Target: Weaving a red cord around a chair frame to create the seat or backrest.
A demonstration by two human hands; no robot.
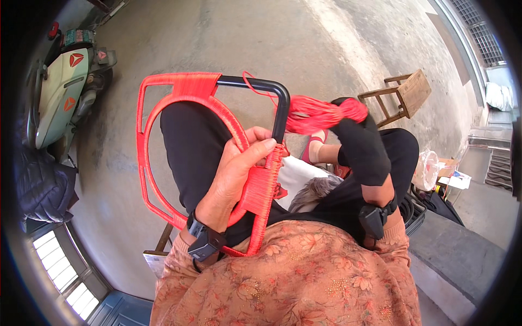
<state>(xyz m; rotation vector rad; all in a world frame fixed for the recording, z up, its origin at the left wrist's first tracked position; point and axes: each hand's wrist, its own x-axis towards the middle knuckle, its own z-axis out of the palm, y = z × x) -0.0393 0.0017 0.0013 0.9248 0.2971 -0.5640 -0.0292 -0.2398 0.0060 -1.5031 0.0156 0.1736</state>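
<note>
A square black metal frame (280,103) with an inner ring lies across my lap, mostly wrapped in red cord (185,87). My left hand (236,171) grips the frame's right side, thumb pressed on the wrapped red section. My right hand (361,141), in a black glove, holds a bundle of red cord (318,113) just right of the frame's bare black corner. A thin strand runs from the bundle over that corner. Both wrists carry black bands.
A scooter (65,81) is parked at the left on the concrete floor. A small wooden stool (405,95) stands at the upper right. Bags and boxes (440,174) lie at the right by a step. A dark garment (41,185) lies at the left.
</note>
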